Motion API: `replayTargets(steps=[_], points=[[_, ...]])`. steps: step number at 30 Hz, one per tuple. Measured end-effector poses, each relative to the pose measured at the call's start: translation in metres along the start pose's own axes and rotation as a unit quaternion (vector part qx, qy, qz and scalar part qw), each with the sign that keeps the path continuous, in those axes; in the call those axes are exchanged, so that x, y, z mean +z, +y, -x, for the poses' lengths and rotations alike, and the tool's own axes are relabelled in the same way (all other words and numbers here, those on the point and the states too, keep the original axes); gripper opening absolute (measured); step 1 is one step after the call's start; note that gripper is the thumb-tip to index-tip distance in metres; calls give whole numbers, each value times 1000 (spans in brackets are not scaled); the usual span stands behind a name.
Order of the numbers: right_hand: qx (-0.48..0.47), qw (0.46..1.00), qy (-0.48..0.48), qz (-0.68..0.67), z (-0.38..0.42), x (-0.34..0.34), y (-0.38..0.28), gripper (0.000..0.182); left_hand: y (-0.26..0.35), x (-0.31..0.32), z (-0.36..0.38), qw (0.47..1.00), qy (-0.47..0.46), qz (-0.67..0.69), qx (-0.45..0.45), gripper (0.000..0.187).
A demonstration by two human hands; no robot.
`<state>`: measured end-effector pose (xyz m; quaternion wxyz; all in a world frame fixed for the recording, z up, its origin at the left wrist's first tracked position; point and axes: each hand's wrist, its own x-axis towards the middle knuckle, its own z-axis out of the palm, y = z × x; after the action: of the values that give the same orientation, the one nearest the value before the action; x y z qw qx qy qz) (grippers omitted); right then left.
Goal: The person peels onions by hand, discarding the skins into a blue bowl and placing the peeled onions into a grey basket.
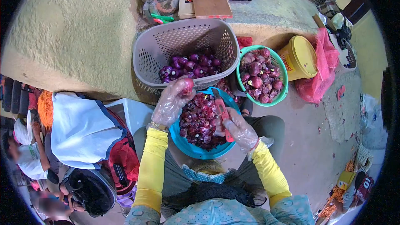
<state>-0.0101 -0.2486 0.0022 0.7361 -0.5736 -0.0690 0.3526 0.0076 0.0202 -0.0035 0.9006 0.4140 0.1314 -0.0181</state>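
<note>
My left hand (168,104), in a clear plastic glove, is closed around a red onion (187,86) above the near rim of a grey perforated basket (146,54). Peeled purple onions (189,64) lie inside that basket. My right hand (242,132), also gloved, grips a red-handled knife (223,114), its blade pointing up and away from me. Below both hands, a blue basin (177,139) holds a heap of onion skins (200,121). Unpeeled onions (258,75) fill a green basket (284,87) to the right.
A yellow bucket (298,58) with a lid and a pink mesh sack (321,68) stand on the right. A pale blue cloth (85,129) lies at left, near a black bag (91,189). Other people (31,158) sit at lower left. Cardboard (210,2) lies behind the grey basket.
</note>
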Motion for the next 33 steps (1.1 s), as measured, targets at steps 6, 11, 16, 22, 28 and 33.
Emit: replayTargets(steps=[6, 11, 16, 22, 28, 33], points=[[14, 999, -30, -8, -21, 3, -61, 37, 4, 4, 0, 992, 47, 104, -60, 44], [70, 990, -79, 88, -52, 11, -88, 40, -8, -1, -14, 944, 69, 306, -99, 39], [28, 993, -114, 27, -79, 11, -77, 31, 0, 4, -25, 949, 15, 300, -91, 34], [-7, 996, -88, 15, -91, -2, -60, 32, -6, 5, -36, 960, -38, 272, -48, 39], [-146, 899, 17, 413, -109, -15, -74, 55, -10, 16, -43, 981, -26, 180, -66, 45], [-178, 802, 89, 564, -116, -15, -74, 74, -19, 17, -38, 981, -41, 146, -119, 60]])
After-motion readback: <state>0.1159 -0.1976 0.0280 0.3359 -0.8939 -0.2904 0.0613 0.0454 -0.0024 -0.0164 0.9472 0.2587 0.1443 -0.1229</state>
